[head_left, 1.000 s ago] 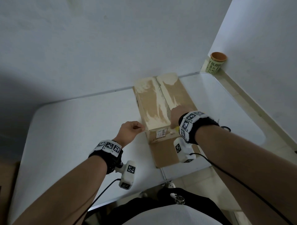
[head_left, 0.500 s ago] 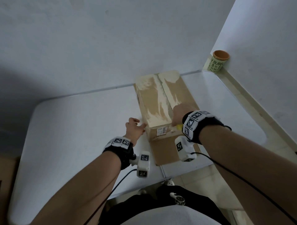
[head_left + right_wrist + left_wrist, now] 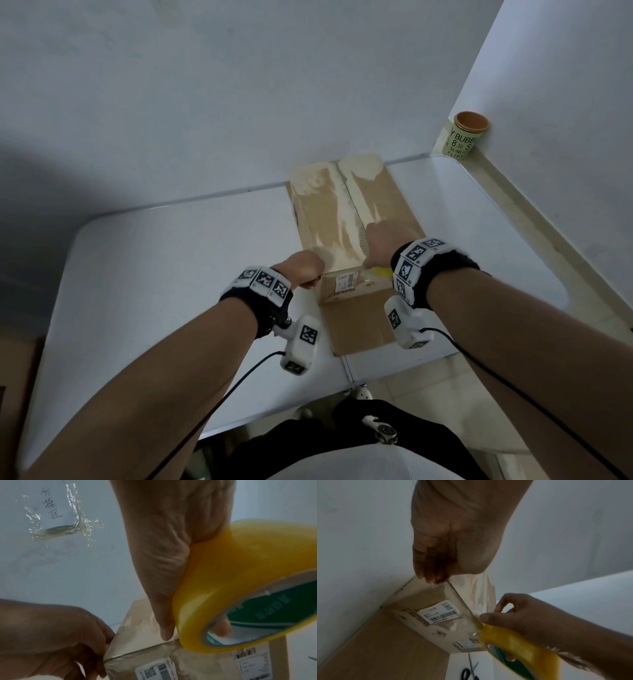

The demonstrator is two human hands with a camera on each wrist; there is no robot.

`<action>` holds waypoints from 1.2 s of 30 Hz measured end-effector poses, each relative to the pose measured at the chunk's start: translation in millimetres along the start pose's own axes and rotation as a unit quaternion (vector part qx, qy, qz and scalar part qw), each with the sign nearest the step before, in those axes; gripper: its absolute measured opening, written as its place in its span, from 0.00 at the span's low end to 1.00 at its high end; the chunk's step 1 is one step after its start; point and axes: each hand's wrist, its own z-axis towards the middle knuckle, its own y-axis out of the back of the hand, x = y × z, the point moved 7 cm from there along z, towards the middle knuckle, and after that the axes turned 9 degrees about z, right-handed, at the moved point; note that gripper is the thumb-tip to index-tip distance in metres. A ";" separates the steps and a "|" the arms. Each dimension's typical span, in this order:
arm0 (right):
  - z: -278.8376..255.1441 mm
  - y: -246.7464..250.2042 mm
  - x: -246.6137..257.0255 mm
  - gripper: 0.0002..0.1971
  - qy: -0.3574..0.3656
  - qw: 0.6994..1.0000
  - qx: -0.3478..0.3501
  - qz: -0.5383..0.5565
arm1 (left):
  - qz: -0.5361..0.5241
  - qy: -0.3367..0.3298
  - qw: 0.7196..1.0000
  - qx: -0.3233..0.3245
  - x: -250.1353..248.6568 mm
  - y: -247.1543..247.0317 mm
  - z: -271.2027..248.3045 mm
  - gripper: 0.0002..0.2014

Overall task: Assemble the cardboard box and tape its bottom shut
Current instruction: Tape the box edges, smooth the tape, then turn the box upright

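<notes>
A long cardboard box (image 3: 346, 212) lies on the white table (image 3: 171, 274), its two top flaps folded together and streaked with glossy tape. My left hand (image 3: 313, 282) is at the box's near left corner, fingers curled and pinching the clear tape end (image 3: 440, 588) against it. My right hand (image 3: 371, 265) grips a yellow tape roll (image 3: 231, 588) at the near right of the box top, thumb on the rim and fingers through the core. A clear strip runs from the roll (image 3: 522, 646) across the labelled end face (image 3: 426, 627) to my left fingers.
One open flap (image 3: 359, 325) lies flat toward the table's near edge. Scissors (image 3: 470, 669) lie on the table right of that flap. A green paper cup (image 3: 466, 138) stands on the ledge at the far right corner. The box's far end is against the wall.
My left hand had its fingers spread beside the box's corner half a second ago; now they are curled tight at that corner. The right hand with the roll has barely moved.
</notes>
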 end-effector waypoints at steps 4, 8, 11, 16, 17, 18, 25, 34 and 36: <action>-0.3 -1.3 -4.7 0.23 0.002 1.000 -0.001 -0.009 | -0.046 0.014 0.998 -0.047 -12.2 12.8 5.7 0.12; -1.0 0.6 -6.5 0.23 0.013 1.000 -0.001 -0.010 | -0.100 -0.057 0.975 -0.189 -6.2 51.6 -4.6 0.09; 0.6 0.1 -6.4 0.23 0.015 1.000 0.007 -0.013 | -0.047 -0.153 0.984 -0.077 -13.9 38.7 -16.2 0.11; 3.7 -1.2 -4.6 0.24 0.020 0.999 0.006 -0.031 | -0.092 -0.164 0.982 0.003 -13.3 15.6 -6.7 0.09; 3.4 -0.5 -4.2 0.25 0.022 0.999 0.005 -0.034 | -0.107 -0.163 0.981 0.006 -14.7 17.2 -5.2 0.08; 3.1 0.1 -3.7 0.25 0.023 0.999 0.008 -0.036 | -0.100 -0.168 0.981 0.006 -16.9 20.1 -4.0 0.08; 5.1 2.8 -0.8 0.22 0.035 0.999 0.020 -0.035 | 0.067 -0.230 0.970 -0.042 -34.4 26.5 -15.9 0.08; 8.9 3.4 -19.9 0.28 0.014 0.999 0.003 0.050 | 0.379 -0.323 0.867 -0.017 -83.3 -6.5 4.6 0.26; 8.7 5.1 -24.2 0.28 0.002 0.998 0.015 0.060 | 0.439 -0.332 0.835 -0.004 -95.2 -23.0 5.8 0.38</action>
